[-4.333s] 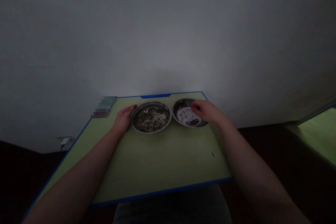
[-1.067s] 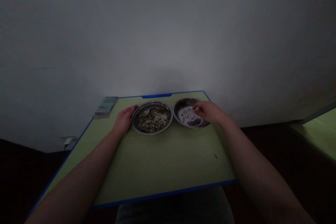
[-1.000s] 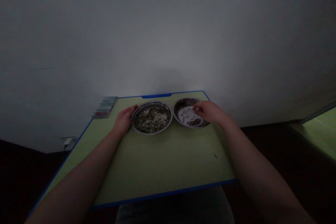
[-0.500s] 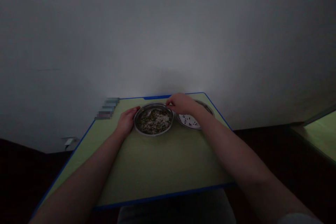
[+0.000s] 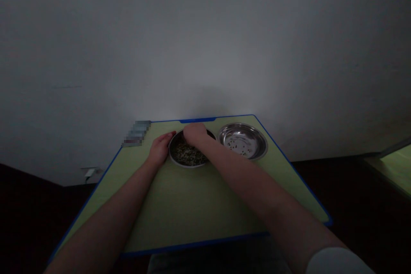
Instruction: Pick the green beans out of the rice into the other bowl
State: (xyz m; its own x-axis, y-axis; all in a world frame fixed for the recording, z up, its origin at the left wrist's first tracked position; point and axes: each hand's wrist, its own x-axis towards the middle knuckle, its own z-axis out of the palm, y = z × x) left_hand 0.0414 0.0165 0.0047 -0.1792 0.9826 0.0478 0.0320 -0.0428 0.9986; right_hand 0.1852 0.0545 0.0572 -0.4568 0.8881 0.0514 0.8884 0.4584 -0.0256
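Observation:
A shallow steel bowl sits at the far middle of the table, with dark green bean-like grains and pale rice-like grains mixed in it. My left hand holds the bowl's left side, its fingers along the outer wall. Over the back of the same bowl is my right hand, fingers curled down into the grains. Its fingertips are hidden, so I cannot see what they pinch. To the right stands a second steel bowl with a few scattered small dark grains on its bottom; my right forearm crosses its near left edge.
The light green table has a blue edge and stands against a grey wall. A blurred-out patch covers its far left corner. A white plug is in the wall at left. Another green surface shows at far right.
My right hand has moved left, from between the two bowls into the bowl of mixed grains. The right bowl is now mostly uncovered. My left hand stays on the bowl; the view has shifted slightly.

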